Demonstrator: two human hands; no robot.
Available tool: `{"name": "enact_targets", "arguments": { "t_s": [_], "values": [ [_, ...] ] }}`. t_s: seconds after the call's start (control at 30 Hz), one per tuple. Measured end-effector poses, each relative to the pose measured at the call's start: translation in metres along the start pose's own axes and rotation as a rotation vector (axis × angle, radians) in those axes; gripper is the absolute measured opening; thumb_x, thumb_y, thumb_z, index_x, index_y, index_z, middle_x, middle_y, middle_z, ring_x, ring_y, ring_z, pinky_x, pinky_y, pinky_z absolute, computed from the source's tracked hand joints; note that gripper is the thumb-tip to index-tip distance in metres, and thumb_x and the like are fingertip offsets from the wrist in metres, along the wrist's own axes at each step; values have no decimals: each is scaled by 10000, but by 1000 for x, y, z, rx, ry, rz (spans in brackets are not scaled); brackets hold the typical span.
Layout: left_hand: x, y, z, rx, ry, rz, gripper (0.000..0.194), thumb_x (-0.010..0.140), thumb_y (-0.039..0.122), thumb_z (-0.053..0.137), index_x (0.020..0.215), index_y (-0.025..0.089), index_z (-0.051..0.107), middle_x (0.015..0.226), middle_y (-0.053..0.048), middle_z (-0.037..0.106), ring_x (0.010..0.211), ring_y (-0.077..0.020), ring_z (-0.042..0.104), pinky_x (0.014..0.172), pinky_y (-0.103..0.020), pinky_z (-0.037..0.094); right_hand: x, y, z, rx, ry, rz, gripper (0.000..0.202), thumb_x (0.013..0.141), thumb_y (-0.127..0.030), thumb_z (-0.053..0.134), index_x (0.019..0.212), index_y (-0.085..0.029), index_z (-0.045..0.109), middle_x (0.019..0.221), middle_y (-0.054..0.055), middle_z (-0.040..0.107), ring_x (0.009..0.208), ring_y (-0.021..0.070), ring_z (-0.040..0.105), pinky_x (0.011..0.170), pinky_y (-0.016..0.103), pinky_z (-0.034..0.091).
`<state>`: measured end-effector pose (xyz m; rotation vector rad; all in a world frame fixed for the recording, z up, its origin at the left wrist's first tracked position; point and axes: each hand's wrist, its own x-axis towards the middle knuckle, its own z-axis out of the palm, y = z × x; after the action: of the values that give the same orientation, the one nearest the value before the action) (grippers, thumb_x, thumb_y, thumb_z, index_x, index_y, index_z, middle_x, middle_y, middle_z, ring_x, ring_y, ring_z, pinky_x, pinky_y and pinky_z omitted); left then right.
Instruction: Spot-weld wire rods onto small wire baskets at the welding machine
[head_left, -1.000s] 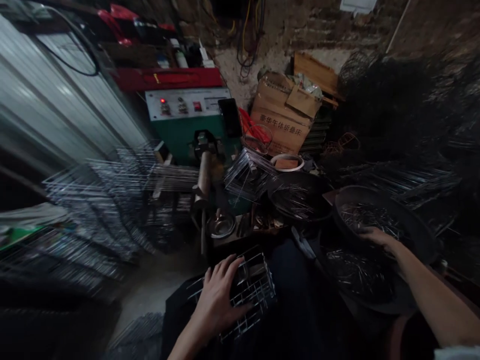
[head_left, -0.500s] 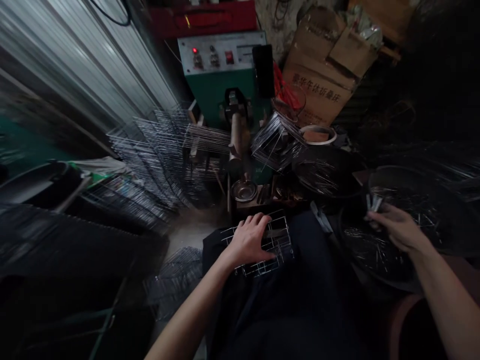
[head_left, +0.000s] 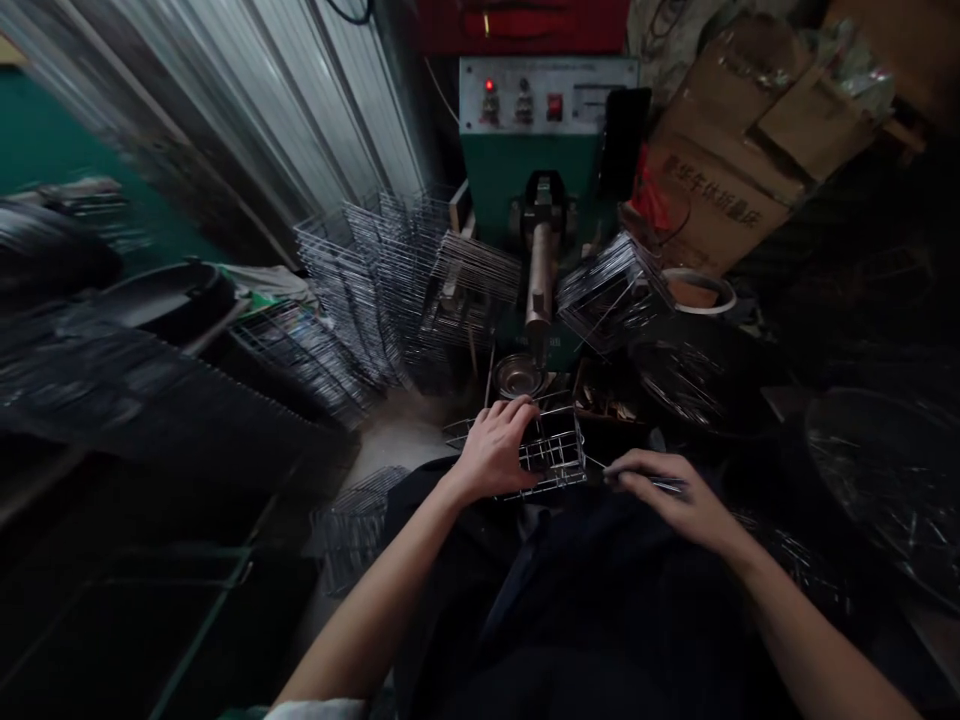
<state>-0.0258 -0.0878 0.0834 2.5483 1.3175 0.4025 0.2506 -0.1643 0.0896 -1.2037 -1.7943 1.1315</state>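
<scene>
My left hand (head_left: 491, 450) is closed around the left part of a small wire rack (head_left: 561, 455), which lies over my lap. The rack is a silver grid of crossed wires, and my fingers hide some of it. Just right of the rack, my right hand (head_left: 671, 500) pinches a few thin metal pieces (head_left: 667, 484); their exact kind is unclear. One fine tip points from my fingertips toward the rack's right edge. Beyond the rack is a round metal cup (head_left: 519, 375), below the steel arm (head_left: 540, 285) of a green machine (head_left: 495, 165).
Stacked wire grids (head_left: 360, 270) stand left of the machine, and another wire stack (head_left: 611, 290) leans at its right. Dark bins of loose wires (head_left: 889, 490) are on the right. Cardboard (head_left: 720, 190) rises behind. More wire racks (head_left: 356, 525) sit low left.
My right hand has moved left from the wire bin to beside the rack, bringing the metal pieces. My left hand and the rack are tilted slightly differently. The camera view has turned left.
</scene>
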Motion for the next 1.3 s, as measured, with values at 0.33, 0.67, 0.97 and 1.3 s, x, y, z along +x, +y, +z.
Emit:
{"name": "enact_targets", "arguments": {
  "t_s": [0.33,0.67,0.97,1.3],
  "values": [
    [14,-33,19,-104,7,-53,755,542,376,803,1191,220,449,1389,-98,523,1167,-310,512,958,-438,422,65,62,58,-352,105,-386,437,981,-185,510,1382,-352,550,1172,52,696,1079,232,651,937,432,553],
    [16,-53,30,-140,24,-49,748,539,359,801,1194,228,466,1462,-115,459,1230,-330,483,1009,-473,416,69,80,79,-221,254,-426,476,941,-49,548,1330,-317,599,1182,46,703,1090,203,659,940,388,559],
    [33,-76,26,-145,-24,-21,814,560,401,821,1280,239,478,1489,-118,436,1267,-354,461,1037,-502,403,93,74,86,-179,362,-410,371,941,-91,562,1232,-290,676,1074,51,731,997,200,691,875,355,581],
    [38,-82,19,-103,-41,-16,835,543,415,830,1292,257,497,1488,-110,435,1275,-359,451,1038,-512,396,97,77,93,-150,385,-389,357,951,-92,552,1234,-278,666,1092,62,724,1009,195,683,891,365,571]
  ]
}}
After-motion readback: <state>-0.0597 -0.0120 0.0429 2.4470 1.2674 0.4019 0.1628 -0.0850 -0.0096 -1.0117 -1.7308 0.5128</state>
